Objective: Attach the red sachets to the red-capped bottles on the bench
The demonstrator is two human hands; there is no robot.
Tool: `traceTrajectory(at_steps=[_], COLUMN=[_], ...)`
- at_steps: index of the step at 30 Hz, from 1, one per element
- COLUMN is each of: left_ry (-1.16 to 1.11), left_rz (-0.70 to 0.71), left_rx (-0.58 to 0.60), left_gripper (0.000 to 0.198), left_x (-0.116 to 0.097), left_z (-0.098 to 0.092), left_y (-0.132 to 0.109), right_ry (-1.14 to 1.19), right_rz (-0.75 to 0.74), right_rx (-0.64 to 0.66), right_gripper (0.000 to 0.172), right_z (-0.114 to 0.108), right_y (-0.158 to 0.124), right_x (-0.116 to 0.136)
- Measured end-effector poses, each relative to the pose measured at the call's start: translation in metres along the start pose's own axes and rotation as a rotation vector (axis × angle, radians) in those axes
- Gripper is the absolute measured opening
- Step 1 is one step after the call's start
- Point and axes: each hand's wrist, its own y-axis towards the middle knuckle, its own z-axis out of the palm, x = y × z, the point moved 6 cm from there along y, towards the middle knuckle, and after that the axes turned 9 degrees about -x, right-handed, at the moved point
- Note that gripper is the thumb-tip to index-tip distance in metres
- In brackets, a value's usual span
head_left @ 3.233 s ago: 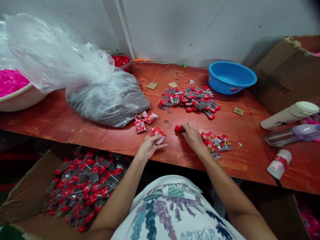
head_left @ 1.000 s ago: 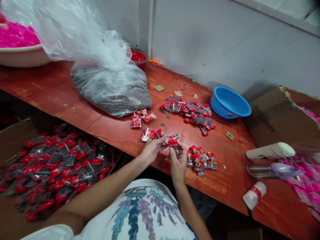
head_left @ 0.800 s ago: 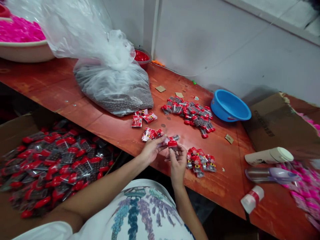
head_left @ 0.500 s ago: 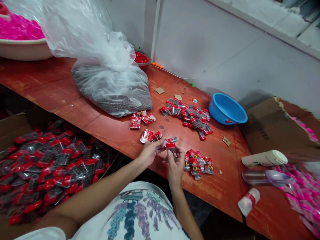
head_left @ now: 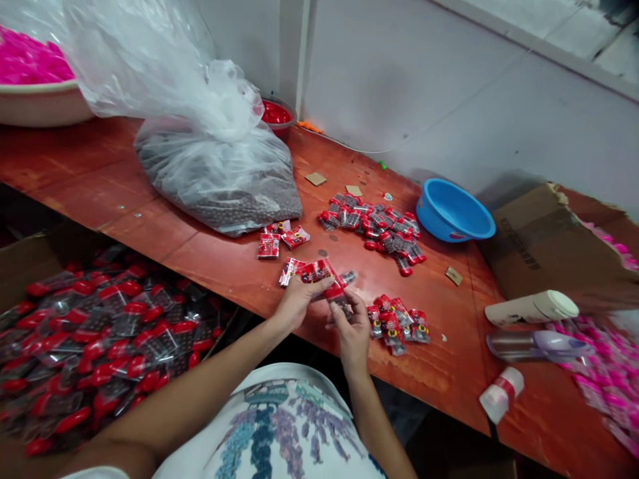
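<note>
Small clear container (head_left: 340,307) with dark contents is gripped in my right hand (head_left: 353,326), thumb on its front and fingers curled behind. My left hand (head_left: 299,299) pinches a red printed label (head_left: 333,287) against the container's red upper end; the fingers partly cover it. Just beyond lie red printed label stacks (head_left: 290,269) and another dark-filled container (head_left: 348,277). Right of my right hand is a group of containers with red printed labels (head_left: 394,324). Farther back spreads a pile of red-capped containers (head_left: 384,229).
A plastic bag of dark beads (head_left: 224,193) stands left, behind more label stacks (head_left: 269,245). A blue basin (head_left: 456,233), carton (head_left: 529,246), white bottle (head_left: 529,308) and pink pieces (head_left: 606,379) are rightward. Below the table's left edge, a box holds many red-capped containers (head_left: 124,319).
My left fingers have moved onto the container's red end, where red print now shows instead of a pale piece. The container has tilted in my right hand. The camera view has shifted slightly.
</note>
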Motion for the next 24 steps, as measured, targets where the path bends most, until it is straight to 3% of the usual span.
traceTrajectory(at_steps=[10,19,21,24], left_ry=[0.086,0.097,0.111,0.160], left_rz=[0.011,0.083,0.084,0.057], left_rx=[0.110,0.046,0.053,0.110], left_gripper=[0.025,0.029,0.028,0.029], left_x=[-0.006,-0.007,-0.007,-0.005], left_z=[0.008,0.006,0.007,0.011], left_y=[-0.006,-0.002,-0.002,-0.005], right_ry=[-0.047,-0.257,-0.239,-0.103], right_rz=[-0.031,-0.326,-0.293,-0.116], right_rx=[-0.033,-0.050,-0.060,-0.059], right_gripper=[0.037,0.027,0.028,0.033], right_z=[-0.008,-0.011,-0.011,-0.011], right_y=[0.004,0.004,0.004,0.006], right_x=[0.001,0.026,0.025,0.012])
